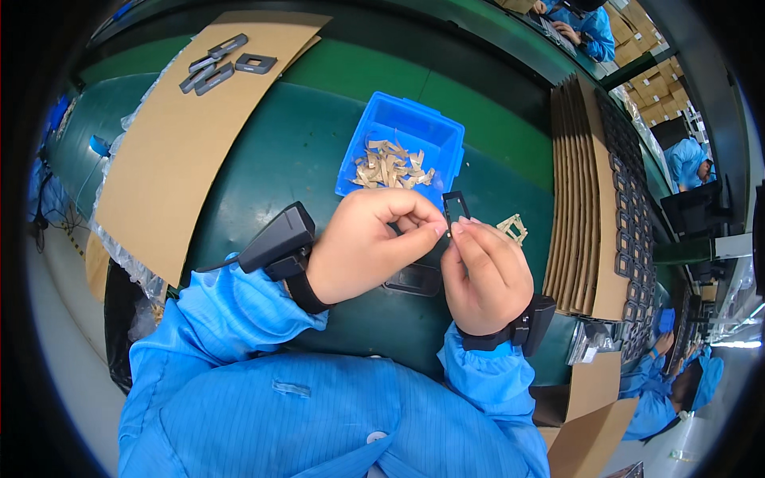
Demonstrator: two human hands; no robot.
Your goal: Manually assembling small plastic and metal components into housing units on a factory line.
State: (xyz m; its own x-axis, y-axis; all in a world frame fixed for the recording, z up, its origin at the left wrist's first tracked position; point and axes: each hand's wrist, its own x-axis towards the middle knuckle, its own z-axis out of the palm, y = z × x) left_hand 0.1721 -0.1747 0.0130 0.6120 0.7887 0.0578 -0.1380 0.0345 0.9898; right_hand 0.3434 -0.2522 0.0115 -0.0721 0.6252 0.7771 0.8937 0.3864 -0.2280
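Observation:
My right hand point(488, 277) pinches a small black rectangular frame point(455, 205), holding it tilted up in front of the blue bin. Thumb and forefinger of my left hand point(370, 243) are pressed together right at the frame's lower left edge; whatever is between them is too small to make out. Below the hands a dark rounded rectangular piece point(414, 280) lies on the green table, partly covered by my right hand. Just beyond the hands stands the blue bin point(442, 127), with crumpled tan strips point(390, 165) inside. Several pale strips point(512, 229) lie right of my right hand.
Cardboard sheet point(171, 151) at left carries several dark grey frames point(215, 68). Stacked cardboard point(572, 199) stands at right, beside rows of black frames point(625, 215). An open carton point(594, 390) sits lower right. Co-workers in blue point(687, 159) are farther off.

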